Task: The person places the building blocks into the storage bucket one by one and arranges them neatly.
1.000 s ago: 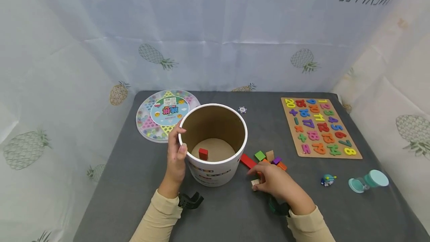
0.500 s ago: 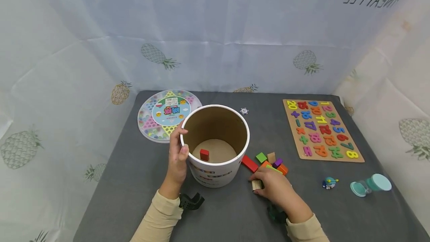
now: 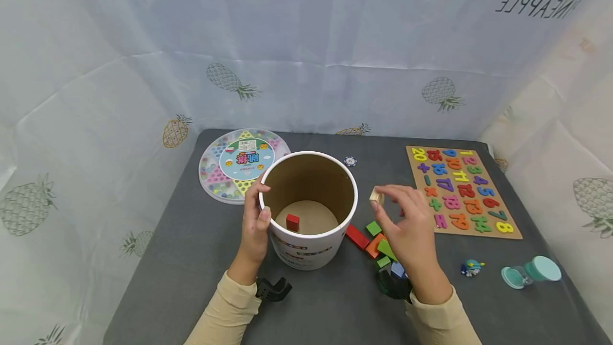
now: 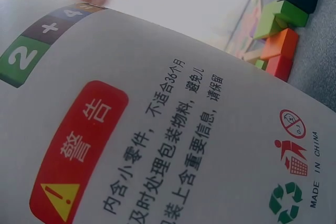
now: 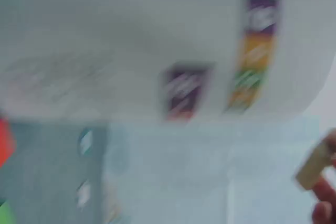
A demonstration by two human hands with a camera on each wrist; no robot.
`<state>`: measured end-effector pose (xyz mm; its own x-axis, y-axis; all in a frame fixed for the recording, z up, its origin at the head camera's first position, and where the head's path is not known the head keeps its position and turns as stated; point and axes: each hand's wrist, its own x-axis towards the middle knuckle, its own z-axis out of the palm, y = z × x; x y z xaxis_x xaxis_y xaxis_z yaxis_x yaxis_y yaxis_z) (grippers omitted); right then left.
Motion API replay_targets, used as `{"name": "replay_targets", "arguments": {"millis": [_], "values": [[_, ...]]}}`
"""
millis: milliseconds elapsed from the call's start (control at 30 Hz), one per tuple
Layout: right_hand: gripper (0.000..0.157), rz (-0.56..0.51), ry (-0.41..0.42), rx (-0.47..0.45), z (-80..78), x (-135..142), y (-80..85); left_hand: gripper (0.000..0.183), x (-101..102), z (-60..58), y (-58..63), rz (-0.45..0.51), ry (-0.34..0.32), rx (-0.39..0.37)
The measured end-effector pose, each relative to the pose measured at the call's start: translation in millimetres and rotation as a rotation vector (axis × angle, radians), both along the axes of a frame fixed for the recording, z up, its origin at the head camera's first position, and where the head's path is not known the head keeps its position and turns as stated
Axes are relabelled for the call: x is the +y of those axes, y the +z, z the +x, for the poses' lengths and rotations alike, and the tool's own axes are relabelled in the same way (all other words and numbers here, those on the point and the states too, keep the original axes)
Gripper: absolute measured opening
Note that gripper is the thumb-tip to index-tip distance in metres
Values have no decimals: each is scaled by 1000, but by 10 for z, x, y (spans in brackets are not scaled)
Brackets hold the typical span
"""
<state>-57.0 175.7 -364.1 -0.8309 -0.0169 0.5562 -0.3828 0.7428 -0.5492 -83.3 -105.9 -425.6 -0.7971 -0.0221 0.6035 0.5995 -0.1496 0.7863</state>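
In the head view a white round bucket (image 3: 306, 252) stands on the table with one red block (image 3: 292, 222) on its bottom. My left hand (image 3: 254, 230) grips the bucket's left rim. Between thumb and fingers, my right hand (image 3: 411, 228) pinches a small plain wooden block (image 3: 376, 196), raised to the right of the bucket rim. The same wooden block (image 5: 313, 167) shows, blurred, at the edge of the right wrist view. Beneath the right hand lie several loose coloured blocks, among them a long red block (image 3: 357, 237) and a green block (image 3: 373, 228); the wrist partly hides the pile.
A round board game (image 3: 216, 175) lies back left, a poker chip (image 3: 350, 161) behind the bucket. On the right are a number board (image 3: 447, 217), a small toy figure (image 3: 471, 268) and a turquoise hourglass (image 3: 545, 269) on its side. A patterned curtain (image 3: 316, 95) hangs behind.
My right hand has picked up the plain wooden block from the table and lifted it up and away, uncovering more of the coloured blocks. The left hand keeps its grip on the bucket.
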Motion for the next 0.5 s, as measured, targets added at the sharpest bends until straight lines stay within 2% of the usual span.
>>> {"name": "replay_targets", "arguments": {"millis": [100, 167, 233, 300, 400, 500], "values": [[37, -118, 141, 142, -88, -154, 175, 42, -1, 0, 12, 0, -1, 13], [38, -141, 244, 160, -148, -285, 243, 44, -6, -3, 8, -5, 0, 18], [36, -122, 322, 140, -216, -408, 272, 45, -13, -4, -5, -14, 4, 17], [34, -73, 345, 75, -273, -495, 281, 46, -19, -5, -20, -25, 6, 10], [32, -27, 335, -23, -328, -559, 285, 45, -24, 0, -35, -37, 5, 2], [34, -28, 316, -86, -330, -556, 283, 45, -18, 5, -35, -46, 5, 5]]}}
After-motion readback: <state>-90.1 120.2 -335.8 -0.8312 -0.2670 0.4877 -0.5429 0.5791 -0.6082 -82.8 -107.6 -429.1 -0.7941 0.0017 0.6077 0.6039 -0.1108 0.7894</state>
